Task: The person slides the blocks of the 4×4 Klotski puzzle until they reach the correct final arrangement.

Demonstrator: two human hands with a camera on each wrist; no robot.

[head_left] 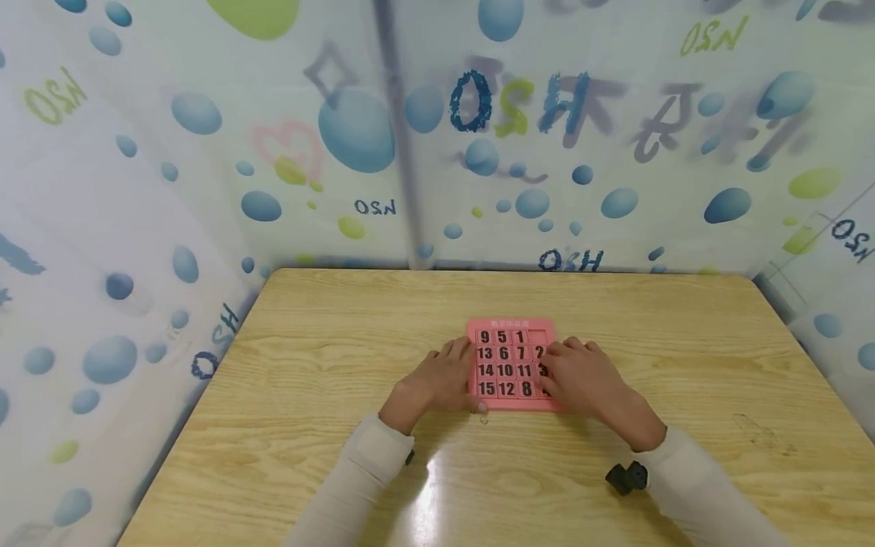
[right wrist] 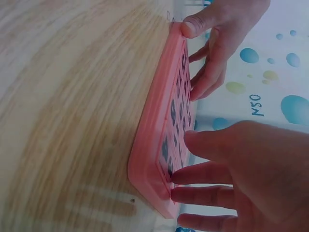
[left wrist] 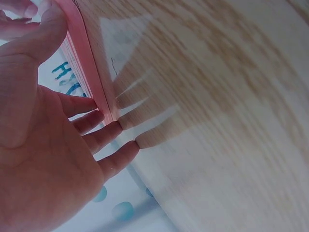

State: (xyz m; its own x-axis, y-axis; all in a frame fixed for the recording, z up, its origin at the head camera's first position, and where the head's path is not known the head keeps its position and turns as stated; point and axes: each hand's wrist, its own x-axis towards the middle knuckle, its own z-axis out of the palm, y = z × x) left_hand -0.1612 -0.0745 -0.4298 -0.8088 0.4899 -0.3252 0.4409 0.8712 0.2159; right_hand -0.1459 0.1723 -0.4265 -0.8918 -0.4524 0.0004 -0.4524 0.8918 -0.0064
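A pink sliding number puzzle lies flat on the wooden table, its top row reading 9, 5, 1 with a gap at the far right corner. My left hand holds the puzzle's left side, thumb at the near left corner and fingers along the edge. In the left wrist view, those fingertips meet the side near the tabletop. Over the right column, my right hand touches the tiles with thumb and extended fingers, partly covering 2, 3 and 4. The right wrist view shows its fingertips near the puzzle's right edge.
The wooden table extends around the puzzle on all sides. Patterned curtains with blue and green bubbles stand behind it and to both sides. A small black device sits at the right wrist.
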